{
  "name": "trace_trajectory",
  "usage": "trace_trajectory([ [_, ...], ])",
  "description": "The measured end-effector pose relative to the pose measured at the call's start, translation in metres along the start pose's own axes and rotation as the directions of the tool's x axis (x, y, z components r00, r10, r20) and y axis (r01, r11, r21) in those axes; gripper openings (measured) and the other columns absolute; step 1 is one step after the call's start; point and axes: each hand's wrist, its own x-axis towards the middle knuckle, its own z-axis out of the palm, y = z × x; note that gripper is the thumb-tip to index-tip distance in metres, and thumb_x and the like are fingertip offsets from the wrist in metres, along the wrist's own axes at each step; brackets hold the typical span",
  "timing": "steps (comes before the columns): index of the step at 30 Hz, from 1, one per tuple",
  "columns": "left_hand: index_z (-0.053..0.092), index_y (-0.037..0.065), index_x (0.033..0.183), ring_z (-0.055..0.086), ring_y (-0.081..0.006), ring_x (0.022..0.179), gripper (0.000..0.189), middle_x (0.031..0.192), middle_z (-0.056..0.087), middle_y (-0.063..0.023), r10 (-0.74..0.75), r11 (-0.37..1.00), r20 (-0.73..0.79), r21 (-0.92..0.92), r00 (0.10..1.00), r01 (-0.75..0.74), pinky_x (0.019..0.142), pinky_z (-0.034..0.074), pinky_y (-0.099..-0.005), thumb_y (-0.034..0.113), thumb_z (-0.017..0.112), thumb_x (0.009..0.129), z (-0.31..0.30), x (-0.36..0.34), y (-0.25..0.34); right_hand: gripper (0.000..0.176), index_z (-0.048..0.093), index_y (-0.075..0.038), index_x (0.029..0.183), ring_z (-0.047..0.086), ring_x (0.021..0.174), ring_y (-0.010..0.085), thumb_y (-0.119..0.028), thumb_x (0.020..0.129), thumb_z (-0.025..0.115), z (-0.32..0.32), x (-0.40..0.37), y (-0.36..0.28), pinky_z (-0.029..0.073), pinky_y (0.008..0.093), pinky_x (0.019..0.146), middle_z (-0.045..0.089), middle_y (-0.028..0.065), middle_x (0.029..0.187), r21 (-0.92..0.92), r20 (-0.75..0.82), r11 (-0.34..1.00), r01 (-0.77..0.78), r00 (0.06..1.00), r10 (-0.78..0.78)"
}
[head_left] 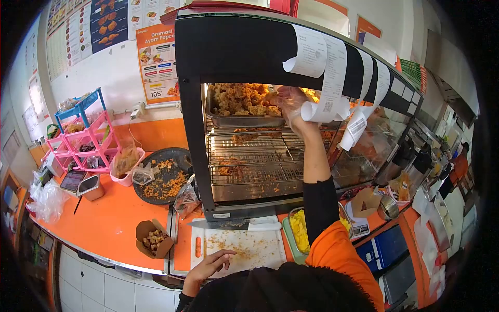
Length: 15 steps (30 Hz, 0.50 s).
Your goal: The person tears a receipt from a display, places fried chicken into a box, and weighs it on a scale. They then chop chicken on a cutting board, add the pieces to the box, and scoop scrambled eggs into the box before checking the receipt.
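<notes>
My right hand (292, 106), in what looks like a clear plastic glove, reaches into the glass-fronted food warmer (192, 156). Its blurred fingers are at the right end of a metal tray (244, 122) heaped with fried chicken pieces (239, 99); I cannot tell whether they grip a piece. Hanging receipts (335, 67) partly cover that hand's right side. Low over the left front of a crumb-strewn white cutting board (270, 244) is my left hand (210, 264), empty, index finger stretched out. A knife (228, 224) with a white handle lies along the board's back edge.
Left of the board stands an open brown paper box (154, 239) with food pieces. Behind it are a dark round tray (150, 195) of crumbs and a pink rack (86, 143). A green-rimmed container (297, 234) of yellow food sits under my right arm.
</notes>
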Motion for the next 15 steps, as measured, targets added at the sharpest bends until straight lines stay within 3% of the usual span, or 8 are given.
trace_trajectory([
  [4, 0.054, 0.007, 0.126, 0.048, -0.0054, 0.071, 0.038, 0.076, 0.053, 0.0013, 0.182, 0.978, -0.048, 0.117, 0.982, -0.175, 0.060, 0.038, -0.0200, 0.034, 0.043, 0.100, -0.008, 0.021, 0.032, 0.018, 0.059, -0.006, 0.107, 0.055, 0.094, 0.0146, -0.009, 0.089, 0.059, -0.010, -0.015, -0.024, 0.045, 0.0263, 0.084, 0.060, 0.0026, 0.104, 0.098, 0.166, 0.971, -0.217, 0.966, 0.200],
  [7, 0.054, 0.006, 0.122, 0.051, -0.0054, 0.073, 0.036, 0.078, 0.056, 0.0000, 0.356, 0.924, -0.065, 0.173, 0.932, -0.341, 0.062, 0.040, -0.0206, 0.032, 0.046, 0.099, -0.009, 0.039, 0.085, 0.022, 0.060, -0.008, 0.111, 0.055, 0.096, 0.0133, -0.008, 0.089, 0.060, -0.019, -0.018, -0.030, 0.045, 0.0264, 0.084, 0.060, 0.0018, 0.105, 0.241, 0.300, 0.931, -0.274, 0.933, 0.197],
  [8, 0.055, 0.005, 0.122, 0.052, -0.0055, 0.074, 0.036, 0.079, 0.056, -0.0003, 0.397, 0.906, -0.054, 0.185, 0.916, -0.381, 0.064, 0.041, -0.0210, 0.031, 0.047, 0.099, -0.008, 0.044, 0.101, 0.023, 0.060, -0.011, 0.113, 0.055, 0.098, 0.0131, -0.014, 0.090, 0.060, -0.019, -0.007, -0.020, 0.045, 0.0271, 0.085, 0.060, 0.0017, 0.109, 0.036, 0.340, 0.997, -0.069, 0.939, 0.053],
  [11, 0.055, 0.004, 0.120, 0.052, -0.0058, 0.075, 0.033, 0.080, 0.057, -0.0004, 0.422, 0.891, -0.031, 0.197, 0.906, -0.409, 0.068, 0.042, -0.0225, 0.027, 0.049, 0.098, -0.004, 0.053, 0.141, 0.023, 0.061, -0.012, 0.113, 0.056, 0.103, 0.0136, -0.021, 0.093, 0.057, -0.015, 0.001, -0.016, 0.045, 0.0271, 0.088, 0.060, 0.0013, 0.111, -0.128, 0.352, 0.990, -0.054, 0.931, 0.096],
  [15, 0.057, 0.004, 0.118, 0.052, -0.0050, 0.077, 0.028, 0.083, 0.057, 0.0008, 0.559, 0.824, -0.112, 0.183, 0.822, -0.536, 0.068, 0.042, -0.0221, 0.022, 0.051, 0.097, 0.004, 0.069, 0.170, 0.033, 0.062, -0.004, 0.110, 0.057, 0.106, 0.0202, -0.032, 0.091, 0.059, -0.014, -0.008, -0.032, 0.043, 0.0334, 0.094, 0.062, 0.0071, 0.114, 0.311, 0.153, 0.924, -0.223, 0.971, 0.183],
])
